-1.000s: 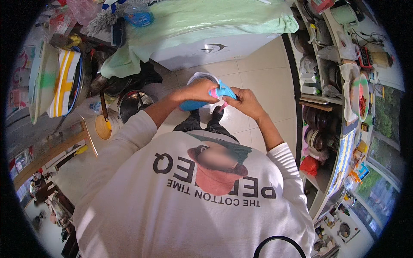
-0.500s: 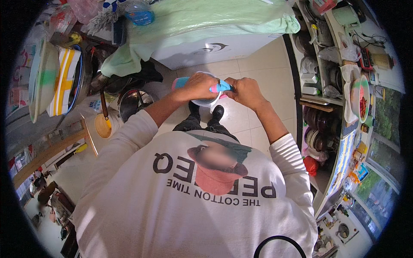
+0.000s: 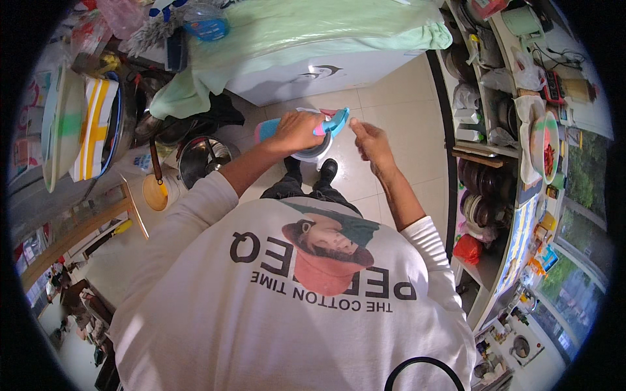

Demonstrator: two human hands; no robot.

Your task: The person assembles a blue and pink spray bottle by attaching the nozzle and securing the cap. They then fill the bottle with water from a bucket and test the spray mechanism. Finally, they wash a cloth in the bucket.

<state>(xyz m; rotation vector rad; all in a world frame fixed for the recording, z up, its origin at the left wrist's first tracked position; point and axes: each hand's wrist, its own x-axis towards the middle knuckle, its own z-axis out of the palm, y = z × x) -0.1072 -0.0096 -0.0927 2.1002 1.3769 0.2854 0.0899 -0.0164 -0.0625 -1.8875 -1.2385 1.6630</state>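
My left hand (image 3: 300,132) is closed around a light-blue and pink object (image 3: 336,122), held up in front of me. Its curved blue end with a pink band sticks out to the right of my fist, and a wider blue part with a pink edge shows on the left; its exact kind is unclear. Apart from it, to the right, is my right hand (image 3: 373,144), fingers curled and thumb side up. Whether something small sits in those fingers is hidden. Below my hands, a round white container (image 3: 318,154) stands on the floor, partly covered by my left hand.
Ahead stands a white chest (image 3: 313,72) under a green cover (image 3: 313,29). Shelves with pots and lids (image 3: 479,179) line the right side. At left are a steel pot (image 3: 195,163), a yellowish container (image 3: 155,190) and stacked basins (image 3: 65,124). My shoes (image 3: 328,171) are below.
My right hand has come off the blue and pink object and moved slightly right and down. The object's blue end now tips upward in my left hand, which has shifted a little left.
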